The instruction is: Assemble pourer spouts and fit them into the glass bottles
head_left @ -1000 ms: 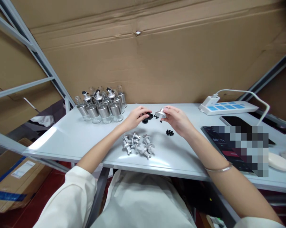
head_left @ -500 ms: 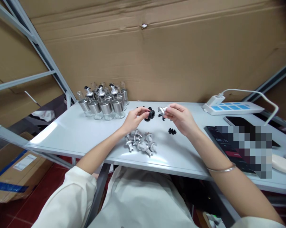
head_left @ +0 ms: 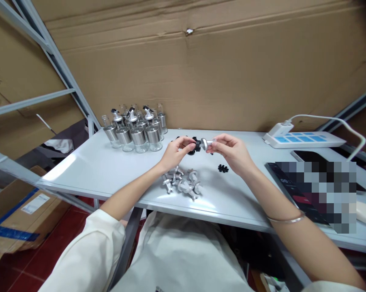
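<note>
My left hand (head_left: 177,153) pinches a black ribbed stopper (head_left: 197,146). In my right hand (head_left: 231,152) is a silver pourer spout (head_left: 204,144), its round flange facing left against the stopper's end. Whether the two are joined or only touching, I cannot tell. Behind my left fingers lie more black stoppers (head_left: 191,152), partly hidden. Several silver pourer spouts (head_left: 185,184) lie in a heap on the table nearer to me. A small cluster of black caps (head_left: 223,168) sits below my right hand.
Glass bottles with steel sleeves (head_left: 139,138) stand at the back left, some topped with pourers. To the right are a white power strip (head_left: 307,140) with a plugged-in charger, a phone (head_left: 287,182) and another dark device. Cardboard (head_left: 216,81) walls the table's back.
My hands have come together, bringing the spout's flange up to the black stopper. Before, a gap lay between them. The whole view has shifted slightly.
</note>
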A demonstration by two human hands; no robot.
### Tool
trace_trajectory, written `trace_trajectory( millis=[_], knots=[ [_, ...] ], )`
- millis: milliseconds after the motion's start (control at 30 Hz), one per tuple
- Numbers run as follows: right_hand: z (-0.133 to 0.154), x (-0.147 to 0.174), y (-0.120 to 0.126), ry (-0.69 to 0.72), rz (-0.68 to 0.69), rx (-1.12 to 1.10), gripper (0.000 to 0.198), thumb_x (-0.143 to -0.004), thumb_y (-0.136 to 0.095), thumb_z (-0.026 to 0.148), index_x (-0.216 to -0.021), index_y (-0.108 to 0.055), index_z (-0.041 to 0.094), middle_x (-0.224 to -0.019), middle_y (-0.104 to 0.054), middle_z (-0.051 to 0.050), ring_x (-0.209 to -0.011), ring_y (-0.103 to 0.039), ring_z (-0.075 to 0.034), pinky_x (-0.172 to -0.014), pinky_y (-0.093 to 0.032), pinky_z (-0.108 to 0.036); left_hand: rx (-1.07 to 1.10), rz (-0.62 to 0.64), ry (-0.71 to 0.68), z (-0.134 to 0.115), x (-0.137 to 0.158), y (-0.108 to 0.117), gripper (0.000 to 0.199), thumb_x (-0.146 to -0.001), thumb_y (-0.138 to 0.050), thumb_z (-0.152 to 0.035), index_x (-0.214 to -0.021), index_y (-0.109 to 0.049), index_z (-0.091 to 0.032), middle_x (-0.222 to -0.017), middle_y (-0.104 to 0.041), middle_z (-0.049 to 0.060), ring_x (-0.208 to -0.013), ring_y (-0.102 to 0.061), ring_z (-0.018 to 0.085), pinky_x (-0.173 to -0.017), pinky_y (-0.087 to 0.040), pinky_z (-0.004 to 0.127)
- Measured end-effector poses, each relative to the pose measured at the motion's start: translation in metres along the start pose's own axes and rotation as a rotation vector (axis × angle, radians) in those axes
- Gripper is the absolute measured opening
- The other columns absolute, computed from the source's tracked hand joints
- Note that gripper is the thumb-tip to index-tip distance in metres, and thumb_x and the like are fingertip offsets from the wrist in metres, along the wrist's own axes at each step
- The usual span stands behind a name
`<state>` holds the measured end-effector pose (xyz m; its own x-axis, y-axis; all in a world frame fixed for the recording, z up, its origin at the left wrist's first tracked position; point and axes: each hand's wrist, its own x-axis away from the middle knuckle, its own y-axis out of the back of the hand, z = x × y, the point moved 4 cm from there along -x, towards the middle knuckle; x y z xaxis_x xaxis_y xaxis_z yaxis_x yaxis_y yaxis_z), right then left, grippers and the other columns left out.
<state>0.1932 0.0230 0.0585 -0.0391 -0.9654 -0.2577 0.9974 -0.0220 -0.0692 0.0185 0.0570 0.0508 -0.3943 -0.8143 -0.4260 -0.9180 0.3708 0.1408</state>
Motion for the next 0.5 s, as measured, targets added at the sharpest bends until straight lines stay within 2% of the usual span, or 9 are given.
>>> trace_trajectory(
  millis=[233,500],
  knots=[
    [0.0064,0.0043,-0.0063,0.047,0.031,0.092,0.034,-0.055,-0.080,0.046,-0.068,-0.062,0.020,-0.062,-0.067,-0.002,-0.060,-0.064,-0.017,-0.064,-0.050,-0.033,0.079,0.014,0.019,0.0003,0.0012,-0.0027,0.043,-0.070,-0.068,-0.053,-0.088,-0.058,-0.015,-0.081,-0.064,0.003,-0.073,-0.059,0.011,-0.072,-0.047,0.024],
    [0.0052,0.0038,0.0004,0.170,0.016,0.373,0.034,-0.064,-0.073,0.050,-0.077,-0.070,0.018,-0.058,-0.060,-0.001,-0.056,-0.056,-0.016,-0.058,-0.045,-0.032,0.003,0.038,-0.036,-0.0023,0.0030,-0.0015,0.037,-0.070,-0.071,-0.041,-0.094,-0.062,-0.015,-0.093,-0.066,0.007,-0.077,-0.057,0.011,-0.073,-0.046,0.025]
  ],
)
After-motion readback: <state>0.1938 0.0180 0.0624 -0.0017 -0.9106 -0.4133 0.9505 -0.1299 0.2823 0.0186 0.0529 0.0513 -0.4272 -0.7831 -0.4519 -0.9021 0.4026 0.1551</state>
